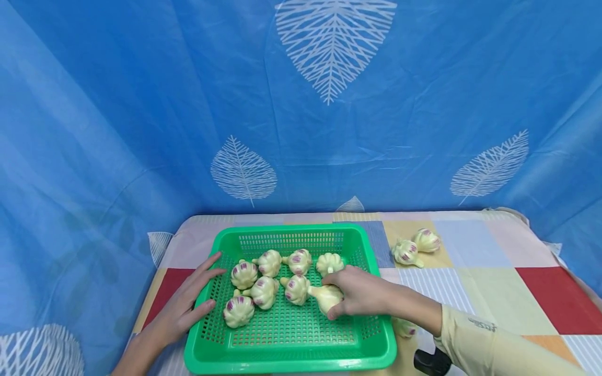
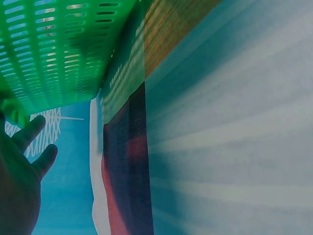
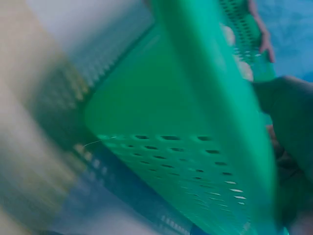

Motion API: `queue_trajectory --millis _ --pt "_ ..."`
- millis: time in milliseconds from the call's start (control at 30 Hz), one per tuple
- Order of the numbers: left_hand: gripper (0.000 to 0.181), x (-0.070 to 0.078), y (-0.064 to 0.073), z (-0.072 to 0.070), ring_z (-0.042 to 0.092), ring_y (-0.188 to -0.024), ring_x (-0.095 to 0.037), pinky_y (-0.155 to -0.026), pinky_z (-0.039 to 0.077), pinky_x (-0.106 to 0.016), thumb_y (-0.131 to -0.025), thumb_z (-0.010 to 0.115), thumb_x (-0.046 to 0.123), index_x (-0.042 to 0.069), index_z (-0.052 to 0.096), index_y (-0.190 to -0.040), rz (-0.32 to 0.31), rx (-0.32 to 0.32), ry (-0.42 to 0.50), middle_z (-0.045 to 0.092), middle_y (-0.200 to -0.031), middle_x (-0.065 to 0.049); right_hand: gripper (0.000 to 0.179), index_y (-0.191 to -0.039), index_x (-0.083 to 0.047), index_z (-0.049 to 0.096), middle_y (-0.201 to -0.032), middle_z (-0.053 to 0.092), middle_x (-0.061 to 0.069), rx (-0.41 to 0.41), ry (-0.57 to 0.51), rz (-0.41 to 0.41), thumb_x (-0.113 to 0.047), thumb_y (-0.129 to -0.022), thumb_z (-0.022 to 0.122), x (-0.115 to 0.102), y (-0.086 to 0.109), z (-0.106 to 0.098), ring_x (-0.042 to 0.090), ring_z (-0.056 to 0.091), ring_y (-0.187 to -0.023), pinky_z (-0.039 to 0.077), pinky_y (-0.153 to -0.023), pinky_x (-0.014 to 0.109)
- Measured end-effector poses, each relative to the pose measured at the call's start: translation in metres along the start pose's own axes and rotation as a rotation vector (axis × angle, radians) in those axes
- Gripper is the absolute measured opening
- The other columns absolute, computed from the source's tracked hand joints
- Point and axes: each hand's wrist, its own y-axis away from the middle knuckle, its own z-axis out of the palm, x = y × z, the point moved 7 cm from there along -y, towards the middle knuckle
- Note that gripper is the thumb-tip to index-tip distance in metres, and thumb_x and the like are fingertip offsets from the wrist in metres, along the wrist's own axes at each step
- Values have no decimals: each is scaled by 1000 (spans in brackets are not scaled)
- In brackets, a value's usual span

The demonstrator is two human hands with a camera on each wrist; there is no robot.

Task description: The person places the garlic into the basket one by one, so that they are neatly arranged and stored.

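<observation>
A green perforated basket [image 1: 291, 364] stands on the table with several garlic bulbs [image 1: 263, 292] in it, pale with purple streaks. Inside its right half, my right hand [image 1: 362, 292] grips one garlic bulb [image 1: 326, 298] between thumb and fingers, its stem pointing left. My left hand [image 1: 188, 302] lies at the left rim, fingers extended over the edge. From the left wrist, the hand [image 2: 22, 178] shows beside the basket's outer wall [image 2: 63, 54]. In the right wrist view, the basket wall [image 3: 146, 93] fills the middle and the right hand [image 3: 296, 112] reaches over the rim.
Right of the basket, two garlic bulbs [image 1: 406, 253] [image 1: 427, 240] lie together on the patchwork tablecloth [image 1: 503, 303]. Another bulb [image 1: 404, 328] sits close to the basket's right side, partly hidden by the right arm. A blue leaf-print curtain [image 1: 376, 156] hangs behind the table.
</observation>
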Motion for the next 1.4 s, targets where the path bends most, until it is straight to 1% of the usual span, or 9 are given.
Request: queue_trajectory --millis 67,133,433,533,700,900,1033,1267,1400 --pt "58 1 -1 0 21 -150 -17 -106 31 -64 -90 62 13 12 50 -146 2 -2 1 22 -166 -4 44 -112 -5 70 -71 54 -15 12 30 21 -27 -78 87 2 -3 3 1 45 -56 40 -51 24" --pt "57 2 -1 0 21 -150 -18 -107 30 -62 -90 62 12 12 50 -146 4 -1 3 22 -166 -4 42 -108 -5 69 -69 54 -13 32 58 39 -27 -77 88 5 -7 5 3 46 -55 41 -50 25" --pt "57 1 0 0 20 -150 -15 -114 18 -22 -91 62 11 12 49 -147 0 -3 17 21 -166 -3 54 -111 -6 64 -81 60 -5 55 182 81 -32 -72 91 9 -15 17 4 50 -62 46 -56 24" --pt "58 1 1 0 20 -150 -15 -111 14 -14 -91 61 10 11 48 -147 3 -1 29 21 -166 -3 52 -103 -10 60 -82 58 -6 69 294 37 -35 -70 92 5 -13 19 4 49 -61 46 -55 24" --pt "57 1 2 1 20 -150 -15 -113 18 -21 -91 61 11 12 48 -147 -4 -5 10 22 -166 -4 56 -98 -11 58 -85 59 -4 129 494 -68 -43 -66 92 -1 -8 23 4 52 -63 48 -53 22" --pt "58 1 1 2 20 -150 -15 -112 16 -19 -91 62 11 12 49 -147 -3 -3 7 22 -166 -3 59 -102 -6 63 -91 66 2 171 598 -108 -44 -66 92 -6 -5 21 11 61 -70 53 -58 24" --pt "58 3 0 1 19 -150 -15 -111 14 -13 -91 61 9 10 48 -147 16 2 24 21 -166 -5 59 -103 -5 65 -94 69 5 193 580 -120 -45 -69 90 -8 -2 14 15 66 -76 56 -64 27" --pt "57 4 0 1 19 -150 -13 -110 13 -12 -91 61 8 9 49 -146 24 5 27 22 -165 -7 49 -108 -5 69 -103 72 5 244 390 -131 -44 -82 82 -10 10 -7 15 69 -84 58 -72 33" --pt "57 3 1 1 19 -151 -14 -111 13 -12 -91 61 8 9 48 -146 23 1 29 21 -166 -7 41 -102 -8 70 -95 71 -1 280 340 -148 -45 -87 77 -15 19 -20 8 65 -78 56 -69 29"
